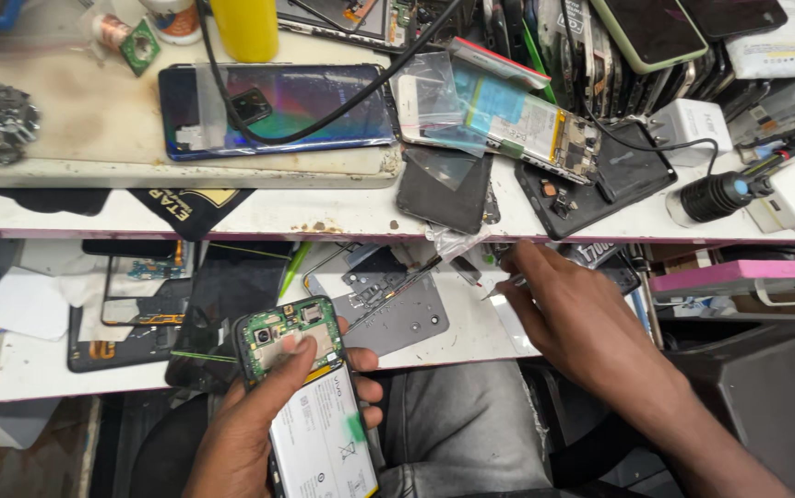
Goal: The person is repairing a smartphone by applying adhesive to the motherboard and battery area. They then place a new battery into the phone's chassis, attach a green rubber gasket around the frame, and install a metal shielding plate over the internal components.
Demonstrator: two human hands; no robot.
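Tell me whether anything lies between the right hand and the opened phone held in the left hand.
Nothing visible does. The left hand holds the opened phone over the lap, thumb on its green board. The right hand is off to the side at the lower shelf, pinching a thin tool; only open space separates them.

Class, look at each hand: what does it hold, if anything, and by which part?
The left hand holds the opened phone around its middle, thumb on the circuit board. The right hand pinches something thin at its fingertips; what it is cannot be told.
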